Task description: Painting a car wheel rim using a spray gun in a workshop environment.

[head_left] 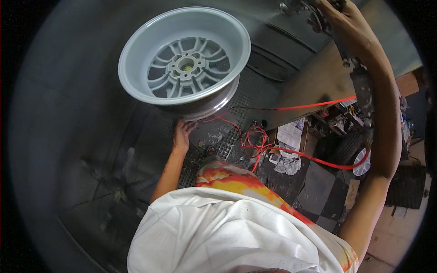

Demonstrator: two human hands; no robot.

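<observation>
The left hand (182, 136) is sitting at the lower edge of the rim (176, 69) (likely stiff, weighty, best held there), grip unclear; the right hand (343, 22) is clasping a metal tool (295, 7).

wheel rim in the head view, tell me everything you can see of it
The wheel rim is round and light grey, and looks like metal. Slim spokes, many paired, run from a central hub with a round bore, where something yellow shows, and smaller holes around it. The deep inner barrel looks matte; the lower outer side looks shinier. It sits upper left of centre, tilted with its open side toward the camera. The left hand appears to touch its lower edge; any other support is hidden.
</observation>
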